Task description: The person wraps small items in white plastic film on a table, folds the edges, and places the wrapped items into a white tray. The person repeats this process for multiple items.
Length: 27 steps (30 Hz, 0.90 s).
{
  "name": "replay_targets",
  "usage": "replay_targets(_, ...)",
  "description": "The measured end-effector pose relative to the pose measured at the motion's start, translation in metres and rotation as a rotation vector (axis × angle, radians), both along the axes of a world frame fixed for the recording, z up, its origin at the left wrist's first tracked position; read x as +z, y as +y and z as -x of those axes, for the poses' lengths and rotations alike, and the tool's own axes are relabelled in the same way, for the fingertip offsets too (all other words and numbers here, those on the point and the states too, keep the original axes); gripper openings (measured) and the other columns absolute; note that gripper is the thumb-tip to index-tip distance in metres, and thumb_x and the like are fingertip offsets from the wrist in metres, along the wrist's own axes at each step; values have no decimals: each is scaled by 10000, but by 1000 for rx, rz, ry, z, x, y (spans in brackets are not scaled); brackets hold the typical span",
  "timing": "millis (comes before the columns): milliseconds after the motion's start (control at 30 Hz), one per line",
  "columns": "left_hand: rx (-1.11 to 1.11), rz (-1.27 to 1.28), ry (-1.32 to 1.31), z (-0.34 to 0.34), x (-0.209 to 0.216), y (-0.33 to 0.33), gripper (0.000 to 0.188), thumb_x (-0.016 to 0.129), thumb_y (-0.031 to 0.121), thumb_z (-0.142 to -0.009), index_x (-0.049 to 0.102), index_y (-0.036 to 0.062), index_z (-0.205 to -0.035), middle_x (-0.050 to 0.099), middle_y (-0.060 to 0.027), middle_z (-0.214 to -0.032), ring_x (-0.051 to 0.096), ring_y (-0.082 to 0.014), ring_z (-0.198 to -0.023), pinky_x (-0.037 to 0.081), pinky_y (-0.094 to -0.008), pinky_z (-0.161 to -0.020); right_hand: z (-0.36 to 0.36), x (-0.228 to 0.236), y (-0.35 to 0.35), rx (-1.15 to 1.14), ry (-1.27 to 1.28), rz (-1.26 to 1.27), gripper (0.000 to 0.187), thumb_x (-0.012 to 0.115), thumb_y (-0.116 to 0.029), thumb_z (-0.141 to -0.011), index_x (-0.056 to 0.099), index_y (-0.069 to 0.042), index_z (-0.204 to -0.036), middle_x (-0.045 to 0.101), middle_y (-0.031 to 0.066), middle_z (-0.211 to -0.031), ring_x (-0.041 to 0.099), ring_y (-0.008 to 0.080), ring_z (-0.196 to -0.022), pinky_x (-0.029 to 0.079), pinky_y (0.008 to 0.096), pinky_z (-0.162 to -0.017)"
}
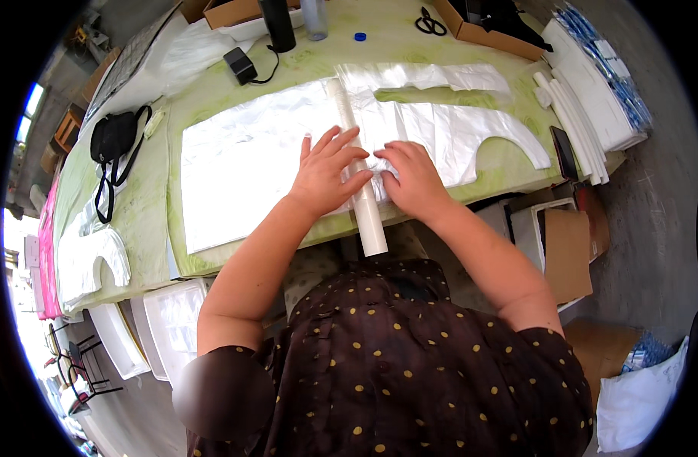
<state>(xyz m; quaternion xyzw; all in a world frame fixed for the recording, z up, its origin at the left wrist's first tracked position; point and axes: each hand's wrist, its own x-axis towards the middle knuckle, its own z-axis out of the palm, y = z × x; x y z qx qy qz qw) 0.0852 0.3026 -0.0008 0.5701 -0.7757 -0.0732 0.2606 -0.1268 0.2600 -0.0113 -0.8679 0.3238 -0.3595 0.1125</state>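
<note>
A stack of thin white plastic bags with cut-out handles (242, 167) lies flat on the table, its handles pointing right. Across it runs a pale, glossy tube (370, 227), whose near end sticks out over the table's front edge. My left hand (324, 174) rests on the bags and the tube's left side, fingers spread, thumb and forefinger tips lying on the tube. Just right of the tube, my right hand (412, 177) has bent fingers and thumb drawn toward each other on gathered bag film. What lies under its fingertips is partly hidden.
A black adapter (241, 66), dark bottle (277, 27), blue cap (360, 36) and scissors (430, 23) lie toward the back. A black pouch (114, 137) sits left. White rolls (574, 126) and a phone (563, 152) are right. Boxes (566, 255) stand below the table.
</note>
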Motion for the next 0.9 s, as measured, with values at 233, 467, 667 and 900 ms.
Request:
replay_targets(233, 21, -93, 74, -10, -1, 12, 424, 634, 354, -888, 640, 229, -1293, 466, -60, -1481, 416, -293, -1385, 221, -603, -1159, -49, -8, -70, -136, 299, 13, 475, 609, -173, -852, 580, -129, -1324, 538, 118, -1382, 546, 335, -1170, 454, 454, -980)
replay_targets(467, 51, -74, 112, -14, -6, 14, 431, 642, 317, -849, 655, 226, -1270, 482, -64, -1449, 469, -282, -1339, 239, -579, -1170, -8, 4, -180, -467, -35, -558, 610, 615, -262, -917, 429, -98, -1474, 515, 200, -1421, 562, 333, -1215, 459, 405, -1033)
replay_targets(667, 71, -54, 144, -14, -5, 16, 422, 658, 297, -831, 661, 215, -1245, 491, -59, -1441, 477, -287, -1328, 249, -582, -1167, 182, 29, -250, -1084, -341, -686, 585, 577, -286, -907, 465, -90, -1446, 682, 185, -989, 642, 332, -653, 522, 449, -578)
replay_targets(900, 50, -28, 144, -14, -7, 15, 421, 654, 287, -827, 659, 202, -1239, 495, -69, -1436, 495, -305, -1307, 260, -593, -1158, 150, 6, -183, -518, 30, -131, 509, 715, -284, -844, 611, -105, -1309, 577, 226, -1330, 563, 349, -1209, 450, 396, -1030)
